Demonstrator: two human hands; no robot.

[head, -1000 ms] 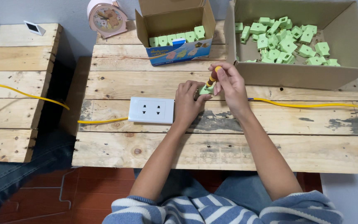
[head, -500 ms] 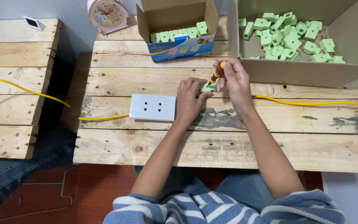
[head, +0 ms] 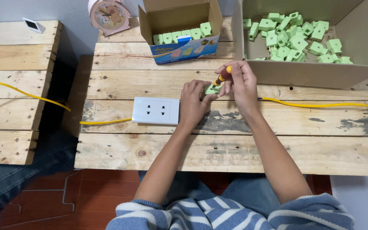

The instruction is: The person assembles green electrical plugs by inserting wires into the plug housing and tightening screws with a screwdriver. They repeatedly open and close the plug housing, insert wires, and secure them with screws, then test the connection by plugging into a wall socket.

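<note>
Person seated at a wooden pallet table (head: 235, 149), both forearms reaching up toward 12 o'clock. Left hand (head: 192, 104) lies flat-ish on the planks, fingers curled around and pressing a small green plastic part (head: 211, 90) at the hand's 1 o'clock; part is on the table surface, mostly hidden by fingers. Right hand (head: 241, 83) is clenched around a small screwdriver (head: 221, 78) with a red-and-yellow handle, tool tilted, tip pointing down toward 7 o'clock and meeting the green part; whether the tip is actually seated cannot be told. The two hands are just beside each other, touching or nearly so at the part. At 9 o'clock of the left hand, touching or just beside its wrist edge, a white double wall socket plate (head: 156, 110) lies flat; a yellow cable (head: 103, 122) runs from its left side out toward 9 o'clock onto a second pallet (head: 9, 106). Another stretch of yellow cable (head: 320, 104) runs from behind the right wrist toward 3 o'clock. At 12 o'clock of the hands, a small open cardboard box (head: 184, 42) with a row of green parts inside. At 1–2 o'clock, a large open cardboard box (head: 316, 74) with a loose heap of the same green pieces (head: 294, 38). At 11 o'clock, far edge, a pink round alarm clock (head: 109, 15). Striped blue-white sleeves (head: 235, 213) at 6 o'clock.
</note>
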